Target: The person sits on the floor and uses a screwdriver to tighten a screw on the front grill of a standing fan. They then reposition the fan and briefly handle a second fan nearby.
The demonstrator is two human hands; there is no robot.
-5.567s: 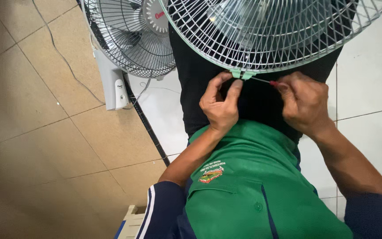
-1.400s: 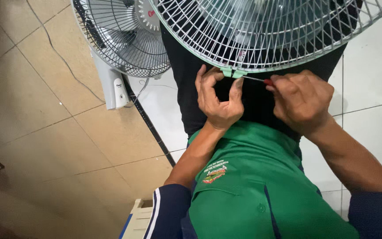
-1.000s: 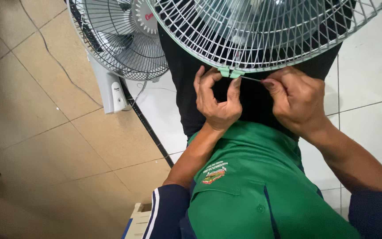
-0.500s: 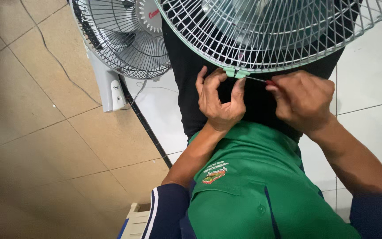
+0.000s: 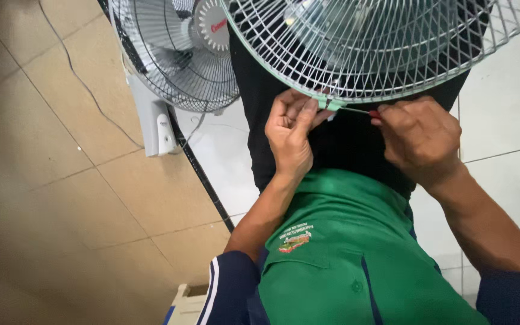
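Note:
A white wire fan guard [image 5: 386, 48] with a pale green rim fills the top of the head view, right in front of me. My left hand [image 5: 291, 135] pinches the green clip [image 5: 331, 103] at the bottom of the rim. My right hand [image 5: 419, 138] grips a thin screwdriver [image 5: 362, 111] with a red handle, its metal tip pointing left at the clip. My green shirt and dark blue sleeves fill the lower middle.
A second fan [image 5: 182, 54] with a grey guard and a white base [image 5: 151, 120] stands on the tiled floor to the left. A black cable [image 5: 203, 180] runs across the beige tiles. A pale crate corner [image 5: 185, 304] shows at the bottom edge.
Both hands stay at the clip. My left fingers have shifted slightly on the rim, and the view has wobbled a little. The screwdriver still points at the clip.

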